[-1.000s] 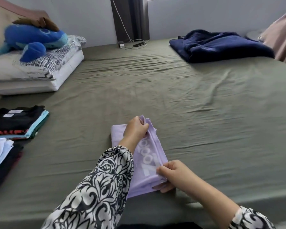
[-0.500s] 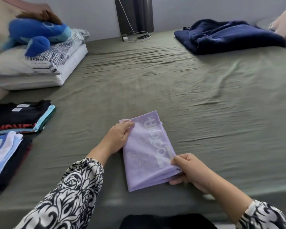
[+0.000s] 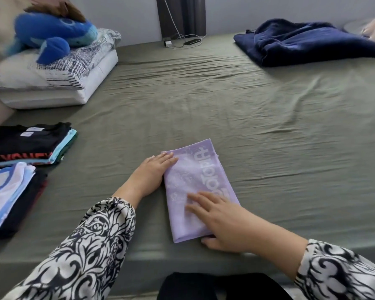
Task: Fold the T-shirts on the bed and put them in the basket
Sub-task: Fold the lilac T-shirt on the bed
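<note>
A lilac T-shirt (image 3: 195, 180) with white lettering lies folded into a narrow rectangle on the olive bed sheet (image 3: 268, 148), near the front edge. My left hand (image 3: 152, 172) rests flat against its left side, fingers straight on the upper corner. My right hand (image 3: 221, 219) lies flat on the lower half, fingers spread and pressing the cloth. Two stacks of folded T-shirts sit at the left: a black-topped stack (image 3: 28, 144) and a white and blue one (image 3: 7, 191). No basket is in view.
Pillows (image 3: 59, 83) with a blue plush toy (image 3: 54, 37) lie at the back left. A navy blanket (image 3: 307, 42) is heaped at the back right. A charger and cable (image 3: 182, 42) lie by the far wall. A dark cloth (image 3: 214, 286) shows at the bottom edge.
Both hands let go of the pinched edge after laying the last fold over. The shirt now lies flat, and both hands have opened flat on it.
</note>
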